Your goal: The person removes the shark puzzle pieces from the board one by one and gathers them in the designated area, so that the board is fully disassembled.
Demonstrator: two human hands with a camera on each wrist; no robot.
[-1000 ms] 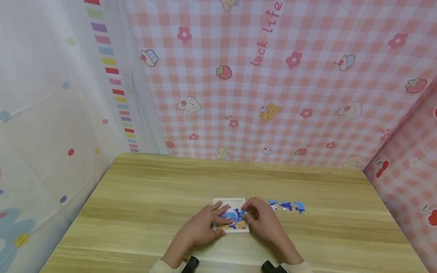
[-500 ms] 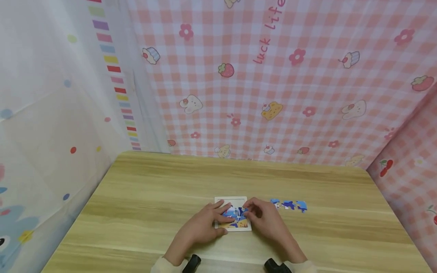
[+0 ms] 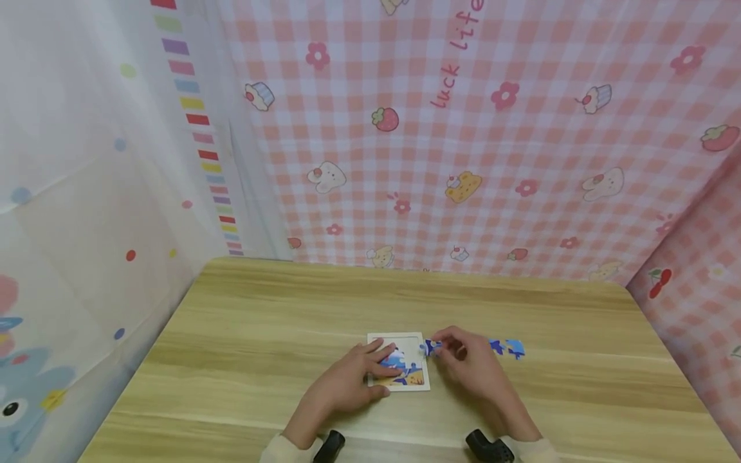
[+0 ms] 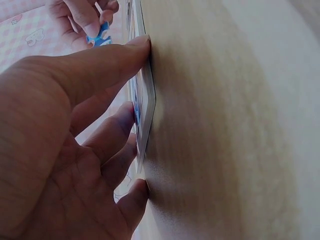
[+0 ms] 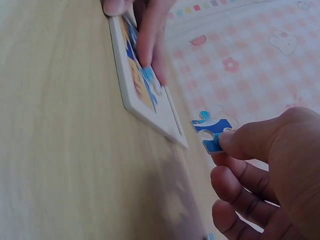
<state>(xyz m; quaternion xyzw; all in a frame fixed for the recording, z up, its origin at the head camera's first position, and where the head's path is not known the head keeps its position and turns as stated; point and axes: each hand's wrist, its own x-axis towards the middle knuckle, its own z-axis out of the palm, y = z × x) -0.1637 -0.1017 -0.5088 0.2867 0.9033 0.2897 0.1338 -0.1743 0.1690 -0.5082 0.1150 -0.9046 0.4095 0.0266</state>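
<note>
A small white-framed jigsaw tray [image 3: 408, 341] lies on the table, its lower part filled with blue and sandy-yellow pieces. My left hand [image 3: 347, 381] rests over its left side, fingers spread across the picture. In the left wrist view the left thumb [image 4: 117, 60] lies at the tray's edge. My right hand [image 3: 477, 363] pinches a blue and white jigsaw piece [image 5: 218, 126] between thumb and forefinger, just off the tray's right edge. The upper part of the tray shows bare white backing. Part of the picture is hidden under the left fingers.
Several loose blue jigsaw pieces [image 3: 514, 348] lie right of the tray, partly behind the right hand. The wooden table [image 3: 278, 308] ends at a pink checked cloth [image 3: 405, 161] at the back. A white dotted cloth [image 3: 75, 193] hangs at the left.
The right hand has moved right, from over the tray to beyond its edge, with the jigsaw piece lifted out. A white gap shows where it lay. The left hand stays on the tray.
</note>
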